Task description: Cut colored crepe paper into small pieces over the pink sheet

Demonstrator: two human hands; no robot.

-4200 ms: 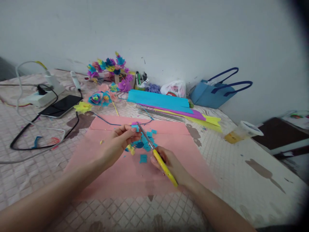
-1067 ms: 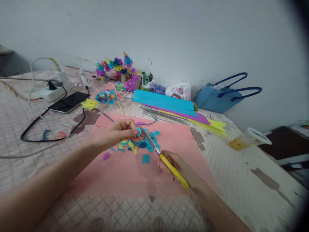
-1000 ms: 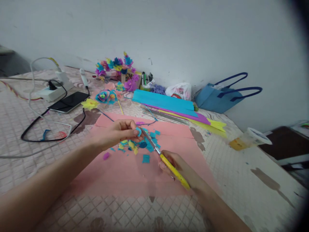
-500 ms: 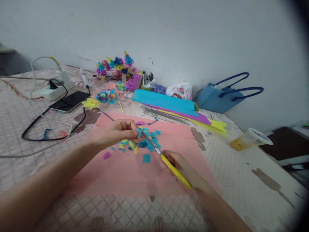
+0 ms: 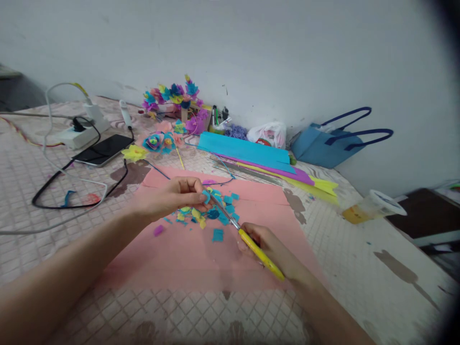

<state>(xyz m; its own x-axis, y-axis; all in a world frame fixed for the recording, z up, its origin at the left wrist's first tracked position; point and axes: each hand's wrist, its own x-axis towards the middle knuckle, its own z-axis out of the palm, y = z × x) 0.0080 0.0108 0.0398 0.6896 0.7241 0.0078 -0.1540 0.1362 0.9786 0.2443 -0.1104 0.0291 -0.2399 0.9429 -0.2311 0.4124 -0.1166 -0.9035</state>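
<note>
Between the thumb and fingers of my left hand point(image 5: 187, 192) is a small piece of blue paper point(image 5: 206, 196), pinched at its edge. My right hand point(image 5: 264, 242) is closed around yellow-handled scissors point(image 5: 259, 253), whose metal blades point up and left and reach the blue paper. Whether the blades are together at the tip is hard to make out. Under both hands lies a sheet of pink paper point(image 5: 172, 258). Many blue and yellow paper scraps point(image 5: 201, 221) are scattered on it, with one square blue scrap point(image 5: 217, 235) apart from the pile.
Paper flowers point(image 5: 154, 142) lie at the back left, near a phone point(image 5: 104, 150), cables and a power strip point(image 5: 84, 136). Folded blue paper point(image 5: 244, 151) and thin wires point(image 5: 247, 172) lie behind the pink sheet. A blue bag point(image 5: 325, 146) and a plastic cup point(image 5: 372, 207) stand to the right.
</note>
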